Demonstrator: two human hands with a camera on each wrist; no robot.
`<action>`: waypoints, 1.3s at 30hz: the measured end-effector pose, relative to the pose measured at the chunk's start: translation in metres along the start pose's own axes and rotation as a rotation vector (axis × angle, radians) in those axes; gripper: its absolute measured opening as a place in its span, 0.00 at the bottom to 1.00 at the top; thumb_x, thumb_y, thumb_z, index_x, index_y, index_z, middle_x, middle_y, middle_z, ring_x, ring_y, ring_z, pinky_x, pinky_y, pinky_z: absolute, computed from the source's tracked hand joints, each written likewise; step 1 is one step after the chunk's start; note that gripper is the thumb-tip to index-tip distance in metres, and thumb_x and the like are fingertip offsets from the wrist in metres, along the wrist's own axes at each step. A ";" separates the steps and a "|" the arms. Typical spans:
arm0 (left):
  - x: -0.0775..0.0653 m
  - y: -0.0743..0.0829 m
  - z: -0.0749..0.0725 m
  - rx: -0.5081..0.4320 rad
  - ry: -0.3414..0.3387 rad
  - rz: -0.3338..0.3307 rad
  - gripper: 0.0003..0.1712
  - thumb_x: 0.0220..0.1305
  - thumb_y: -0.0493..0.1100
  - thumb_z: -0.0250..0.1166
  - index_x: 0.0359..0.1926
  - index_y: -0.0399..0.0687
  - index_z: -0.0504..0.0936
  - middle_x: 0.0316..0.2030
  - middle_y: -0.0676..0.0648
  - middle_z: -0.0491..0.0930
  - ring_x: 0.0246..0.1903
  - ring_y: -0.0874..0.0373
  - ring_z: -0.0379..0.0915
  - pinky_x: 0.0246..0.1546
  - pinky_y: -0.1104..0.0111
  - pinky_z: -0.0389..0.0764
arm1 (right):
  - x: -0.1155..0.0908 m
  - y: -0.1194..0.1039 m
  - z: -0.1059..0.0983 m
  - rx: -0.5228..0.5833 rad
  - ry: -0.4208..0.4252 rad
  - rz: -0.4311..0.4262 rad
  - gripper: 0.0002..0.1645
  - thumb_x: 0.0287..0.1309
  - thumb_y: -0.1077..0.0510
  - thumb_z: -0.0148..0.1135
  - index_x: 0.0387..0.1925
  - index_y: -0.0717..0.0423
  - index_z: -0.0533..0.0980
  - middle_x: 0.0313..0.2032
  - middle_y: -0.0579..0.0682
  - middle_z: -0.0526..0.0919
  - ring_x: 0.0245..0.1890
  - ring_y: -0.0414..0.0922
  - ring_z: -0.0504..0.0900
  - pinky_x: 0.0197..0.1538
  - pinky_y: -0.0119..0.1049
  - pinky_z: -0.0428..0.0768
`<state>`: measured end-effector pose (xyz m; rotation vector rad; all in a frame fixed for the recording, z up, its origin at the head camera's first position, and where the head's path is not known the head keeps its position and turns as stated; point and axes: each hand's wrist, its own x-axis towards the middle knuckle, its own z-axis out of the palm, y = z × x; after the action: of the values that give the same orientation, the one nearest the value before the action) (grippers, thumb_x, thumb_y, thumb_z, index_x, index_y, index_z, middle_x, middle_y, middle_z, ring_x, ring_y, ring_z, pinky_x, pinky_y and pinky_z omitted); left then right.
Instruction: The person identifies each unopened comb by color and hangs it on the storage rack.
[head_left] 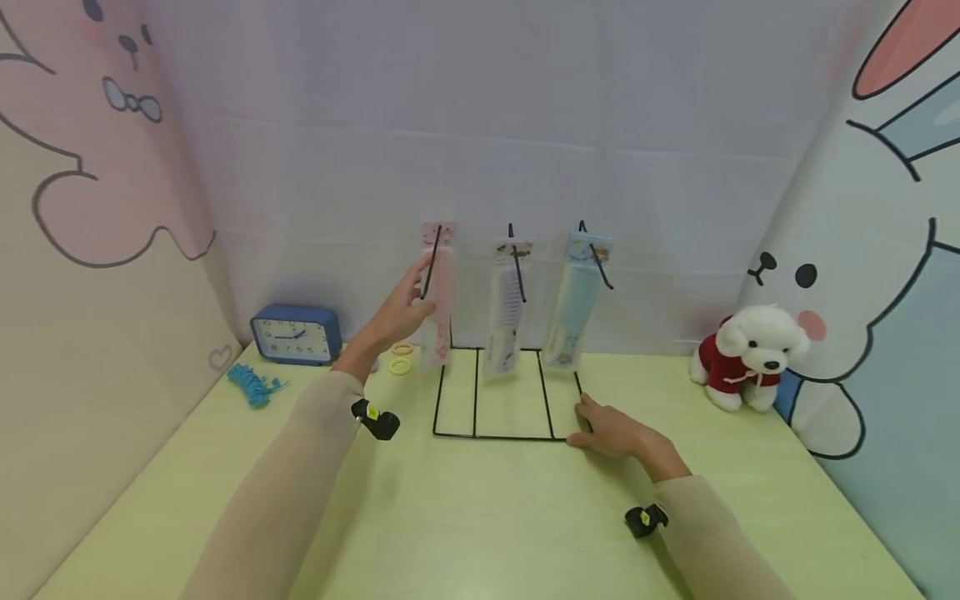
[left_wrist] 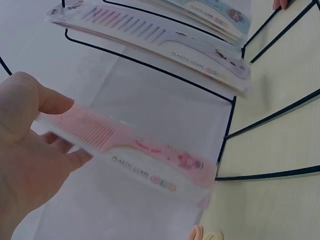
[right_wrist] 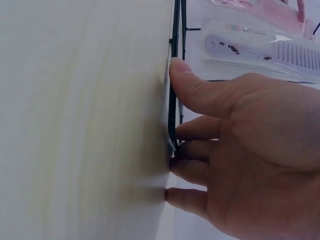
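A black wire display rack (head_left: 495,437) stands on the table, with three packaged plastic combs hanging from its hooks. My left hand (head_left: 401,312) holds the pink comb (left_wrist: 165,160) by the upper part of its clear package, thumb on one side and fingers on the other. That package's pink header is up at the left hook. Beside it hang the purple comb (head_left: 512,308) in the middle and the blue comb (head_left: 576,308) on the right. My right hand (head_left: 615,429) grips the front right corner of the rack's base, thumb on the wire (right_wrist: 172,105) and fingertips by the tabletop.
Left on the table are a blue alarm clock (head_left: 297,335), a bundle of blue cord (head_left: 255,385) and a yellow ring (head_left: 400,366) beside an orange one (head_left: 402,348). A white toy dog (head_left: 761,342) in red sits at the right. A white cloth (head_left: 337,183) hangs behind the rack.
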<state>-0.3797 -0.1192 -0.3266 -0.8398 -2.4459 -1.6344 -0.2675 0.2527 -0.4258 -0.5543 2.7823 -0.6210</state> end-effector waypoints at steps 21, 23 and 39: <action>-0.023 -0.019 -0.002 -0.056 0.121 -0.045 0.36 0.73 0.34 0.56 0.78 0.46 0.55 0.74 0.37 0.55 0.73 0.41 0.51 0.70 0.47 0.59 | 0.003 -0.003 0.001 -0.007 -0.007 -0.004 0.45 0.69 0.50 0.62 0.69 0.80 0.56 0.70 0.80 0.49 0.69 0.73 0.55 0.68 0.63 0.59; -0.031 -0.019 -0.001 -0.032 0.124 -0.047 0.36 0.74 0.35 0.57 0.78 0.46 0.55 0.74 0.39 0.56 0.73 0.41 0.52 0.69 0.47 0.59 | 0.003 -0.004 0.002 -0.005 -0.012 -0.008 0.45 0.69 0.50 0.62 0.69 0.80 0.56 0.70 0.80 0.49 0.69 0.73 0.55 0.68 0.63 0.59; -0.108 -0.040 0.034 0.563 -0.251 -0.071 0.42 0.71 0.45 0.63 0.76 0.35 0.54 0.74 0.31 0.54 0.73 0.35 0.50 0.68 0.40 0.57 | 0.001 -0.003 0.000 0.007 -0.003 0.012 0.45 0.69 0.50 0.62 0.70 0.79 0.56 0.71 0.79 0.49 0.70 0.73 0.55 0.68 0.63 0.59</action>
<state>-0.3003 -0.1430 -0.4132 -0.9051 -2.9044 -0.8011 -0.2669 0.2495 -0.4247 -0.5369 2.7777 -0.6263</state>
